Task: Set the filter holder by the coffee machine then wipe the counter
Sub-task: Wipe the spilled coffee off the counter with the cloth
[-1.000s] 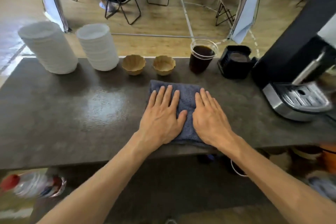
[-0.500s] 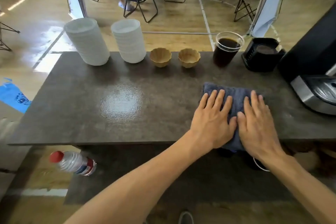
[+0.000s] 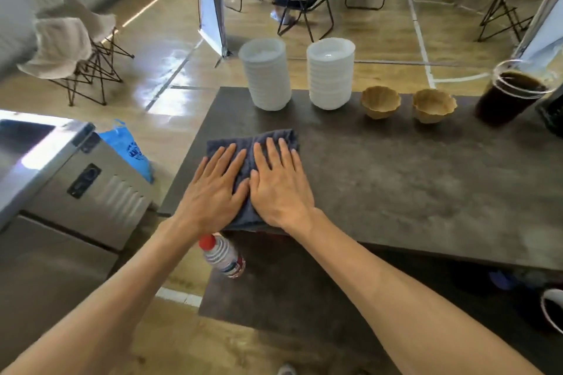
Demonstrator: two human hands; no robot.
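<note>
At the left end of the surface (image 3: 380, 179), w/ both palms flat, we press a folded dark blue cloth (image 3: 246, 146) onto the top. Left hand (image 3: 213, 192) and right hand (image 3: 280, 189) lie side by side, thumbs nearly touching, fingers straight and spread, gripping nothing, just pushing down. The cloth's near edge sits right at the surface's front lip, close to the left corner.

The filter holder and coffee machine aren't clearly in view; a dark object cut off at the far right edge can't be identified, so we can't confirm that step from here.

Risks, as we judge them: w/ the cloth this near the corner, a further leftward stroke could run it off the edge, taking our weight w/ it. A wider sweep toward the back could knock the two white bowl stacks (image 3: 268, 76), the two brown fluted cups (image 3: 380, 102), or the full cup of dark drink (image 3: 508, 97), which would spill over the wiped area. A bottle w/ red cap (image 3: 222, 256) sits on the shelf below.

Writing: a blue bag (image 3: 131, 146) on the floor has print, but too blurred to read; the bottle label too.
</note>
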